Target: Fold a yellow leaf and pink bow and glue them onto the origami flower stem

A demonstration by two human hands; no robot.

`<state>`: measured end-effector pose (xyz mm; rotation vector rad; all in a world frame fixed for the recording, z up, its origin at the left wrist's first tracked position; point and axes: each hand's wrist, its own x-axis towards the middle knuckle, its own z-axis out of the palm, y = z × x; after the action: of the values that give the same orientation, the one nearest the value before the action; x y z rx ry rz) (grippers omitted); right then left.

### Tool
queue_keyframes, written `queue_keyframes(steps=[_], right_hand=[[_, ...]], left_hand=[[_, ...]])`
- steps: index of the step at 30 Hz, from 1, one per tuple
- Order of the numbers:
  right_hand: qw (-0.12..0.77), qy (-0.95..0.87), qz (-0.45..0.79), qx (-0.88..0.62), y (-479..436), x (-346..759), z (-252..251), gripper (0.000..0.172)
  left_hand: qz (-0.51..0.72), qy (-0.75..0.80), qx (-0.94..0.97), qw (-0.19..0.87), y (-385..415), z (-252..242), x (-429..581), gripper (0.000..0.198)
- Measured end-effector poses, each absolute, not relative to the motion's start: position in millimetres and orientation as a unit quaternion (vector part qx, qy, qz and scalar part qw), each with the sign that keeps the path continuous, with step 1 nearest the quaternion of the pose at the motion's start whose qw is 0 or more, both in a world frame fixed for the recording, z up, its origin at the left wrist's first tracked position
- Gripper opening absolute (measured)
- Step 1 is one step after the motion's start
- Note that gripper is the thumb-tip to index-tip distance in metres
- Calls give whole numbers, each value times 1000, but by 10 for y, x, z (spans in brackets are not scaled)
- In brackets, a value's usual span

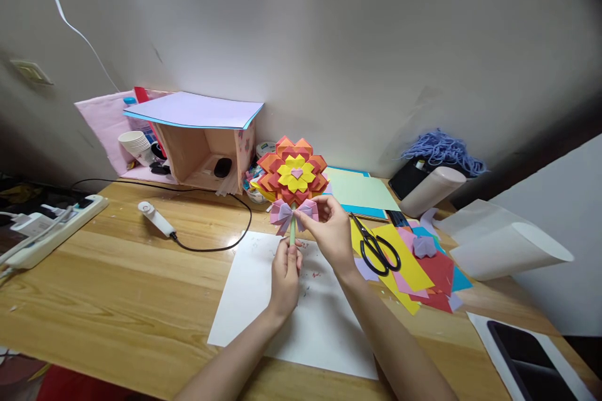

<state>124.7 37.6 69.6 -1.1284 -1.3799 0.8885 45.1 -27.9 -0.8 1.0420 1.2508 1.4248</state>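
A folded paper flower (296, 173) with orange-red outer petals and a yellow middle stands upright in front of me. My left hand (285, 276) is wrapped round its green stem (292, 232) near the lower end. Just under the petals sits a pink and lilac paper bow (282, 215). At the bow's right side, the thumb and fingers of my right hand (332, 229) pinch it. Beneath both hands lies a white sheet of paper (244, 301) with small scraps on it.
Black-handled scissors (375, 247) rest on coloured paper pieces (423, 276) at the right. A white corded tool (157, 219) and a power strip (56, 232) lie left. Behind stand an open box (202, 150) and a white roll (433, 191). A phone (527, 357) is front right.
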Motion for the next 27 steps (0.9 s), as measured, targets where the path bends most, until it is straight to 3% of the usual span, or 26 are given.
queue_keyframes(steps=[10, 15, 21, 27], right_hand=[[561, -547, 345, -517, 348, 1185, 655, 46], [566, -497, 467, -464, 376, 1143, 639, 61], [466, -491, 591, -439, 415, 1181, 684, 35], [469, -464, 633, -405, 394, 1184, 660, 24]], left_hand=[[593, 508, 429, 455, -280, 31, 447, 24], [599, 497, 422, 465, -299, 55, 448, 25], [603, 489, 427, 465, -306, 63, 445, 25], [605, 488, 420, 468, -321, 39, 460, 25]])
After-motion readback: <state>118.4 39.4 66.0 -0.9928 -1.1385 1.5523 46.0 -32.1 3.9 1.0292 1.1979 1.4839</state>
